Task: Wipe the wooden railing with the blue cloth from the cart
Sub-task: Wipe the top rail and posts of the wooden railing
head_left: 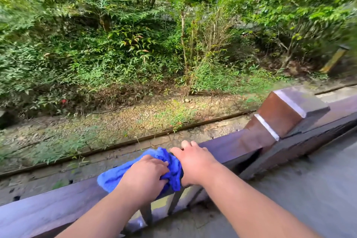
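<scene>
The wooden railing (48, 205) runs from the lower left up to the right, its top board dark brown. A crumpled blue cloth (116, 175) lies on the top board near the middle. My left hand (146, 176) presses down on the cloth, fingers curled into its folds. My right hand (193, 162) rests right beside it on the rail, its fingers over the cloth's right end and the far edge of the board. The cart is not in view.
A square wooden post (286, 114) with a capped top rises from the railing to the right of my hands. Beyond the rail lie a rail track (135, 141), gravel and dense green bushes. Grey paving (309, 189) lies at the lower right.
</scene>
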Demonstrator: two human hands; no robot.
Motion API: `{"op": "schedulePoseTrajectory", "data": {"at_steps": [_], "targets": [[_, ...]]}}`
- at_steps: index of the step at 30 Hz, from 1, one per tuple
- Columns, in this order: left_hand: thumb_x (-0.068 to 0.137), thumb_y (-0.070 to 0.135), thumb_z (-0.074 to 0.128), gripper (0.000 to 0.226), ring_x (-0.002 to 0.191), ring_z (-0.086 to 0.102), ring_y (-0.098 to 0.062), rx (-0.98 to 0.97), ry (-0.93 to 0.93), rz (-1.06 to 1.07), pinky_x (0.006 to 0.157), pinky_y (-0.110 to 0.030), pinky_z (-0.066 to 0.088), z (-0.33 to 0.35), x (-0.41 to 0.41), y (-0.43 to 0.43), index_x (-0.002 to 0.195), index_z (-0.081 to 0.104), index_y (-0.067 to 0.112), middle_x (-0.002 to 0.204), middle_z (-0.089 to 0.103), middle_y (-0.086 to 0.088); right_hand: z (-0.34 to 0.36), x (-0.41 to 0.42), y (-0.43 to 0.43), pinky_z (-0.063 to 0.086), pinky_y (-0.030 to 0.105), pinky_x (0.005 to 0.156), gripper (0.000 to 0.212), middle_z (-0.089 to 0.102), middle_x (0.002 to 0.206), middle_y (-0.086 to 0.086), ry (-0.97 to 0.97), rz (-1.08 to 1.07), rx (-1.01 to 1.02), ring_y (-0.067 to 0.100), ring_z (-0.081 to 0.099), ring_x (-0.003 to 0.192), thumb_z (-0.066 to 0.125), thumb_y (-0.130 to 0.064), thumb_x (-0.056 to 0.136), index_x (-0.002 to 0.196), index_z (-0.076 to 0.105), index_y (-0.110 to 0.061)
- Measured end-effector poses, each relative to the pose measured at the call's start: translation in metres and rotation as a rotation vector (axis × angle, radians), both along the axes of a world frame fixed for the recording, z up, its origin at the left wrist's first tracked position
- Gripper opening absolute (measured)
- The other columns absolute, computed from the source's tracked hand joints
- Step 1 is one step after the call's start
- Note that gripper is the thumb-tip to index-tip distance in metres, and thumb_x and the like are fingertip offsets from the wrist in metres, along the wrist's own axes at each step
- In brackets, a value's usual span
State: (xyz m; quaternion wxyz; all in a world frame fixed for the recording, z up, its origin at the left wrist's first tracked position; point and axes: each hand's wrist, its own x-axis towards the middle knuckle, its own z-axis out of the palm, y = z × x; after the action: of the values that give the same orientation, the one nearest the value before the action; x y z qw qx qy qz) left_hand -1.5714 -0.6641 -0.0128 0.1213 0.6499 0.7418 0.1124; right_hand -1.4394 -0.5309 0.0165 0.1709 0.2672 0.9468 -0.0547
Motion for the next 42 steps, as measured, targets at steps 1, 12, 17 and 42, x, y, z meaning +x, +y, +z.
{"op": "schedulePoseTrajectory", "data": {"at_steps": [1, 12, 17, 42], "targets": [[0.083, 0.033, 0.050, 0.030, 0.113, 0.051, -0.014, -0.007, 0.012, 0.001, 0.098, -0.033, 0.042, 0.001, 0.008, 0.012, 0.105, 0.071, 0.029, 0.124, 0.065, 0.018, 0.000, 0.007, 0.010, 0.050, 0.051, 0.094, 0.070, 0.044, 0.127, 0.008, 0.006, 0.005, -0.003, 0.033, 0.044, 0.125, 0.081, -0.046, 0.073, 0.130, 0.045, -0.027], [0.085, 0.033, 0.054, 0.017, 0.104, 0.057, -0.022, -0.034, 0.150, 0.096, 0.089, -0.032, 0.041, 0.018, 0.103, 0.121, 0.092, 0.065, 0.023, 0.105, 0.070, 0.006, 0.007, 0.100, 0.131, 0.052, 0.054, 0.093, 0.081, 0.044, 0.132, 0.011, 0.022, 0.044, -0.007, 0.036, 0.045, 0.127, 0.088, -0.044, 0.069, 0.134, 0.045, -0.023], [0.086, 0.035, 0.052, 0.012, 0.102, 0.053, -0.020, -0.079, 0.145, 0.181, 0.085, -0.032, 0.044, 0.020, 0.130, 0.151, 0.089, 0.059, 0.025, 0.101, 0.067, 0.007, 0.009, 0.122, 0.162, 0.051, 0.056, 0.093, 0.080, 0.043, 0.133, 0.011, 0.030, 0.060, -0.013, 0.037, 0.043, 0.127, 0.088, -0.042, 0.070, 0.134, 0.044, -0.021], [0.074, 0.024, 0.062, 0.071, 0.117, 0.044, -0.029, -0.335, 0.304, -0.185, 0.097, -0.043, 0.046, 0.029, 0.122, 0.183, 0.138, 0.038, 0.041, 0.143, 0.038, 0.002, 0.024, 0.167, 0.140, 0.048, 0.051, 0.098, 0.057, 0.047, 0.132, 0.016, 0.154, -0.097, 0.213, 0.037, 0.047, 0.123, 0.073, -0.014, 0.083, 0.132, 0.044, -0.016]]}}
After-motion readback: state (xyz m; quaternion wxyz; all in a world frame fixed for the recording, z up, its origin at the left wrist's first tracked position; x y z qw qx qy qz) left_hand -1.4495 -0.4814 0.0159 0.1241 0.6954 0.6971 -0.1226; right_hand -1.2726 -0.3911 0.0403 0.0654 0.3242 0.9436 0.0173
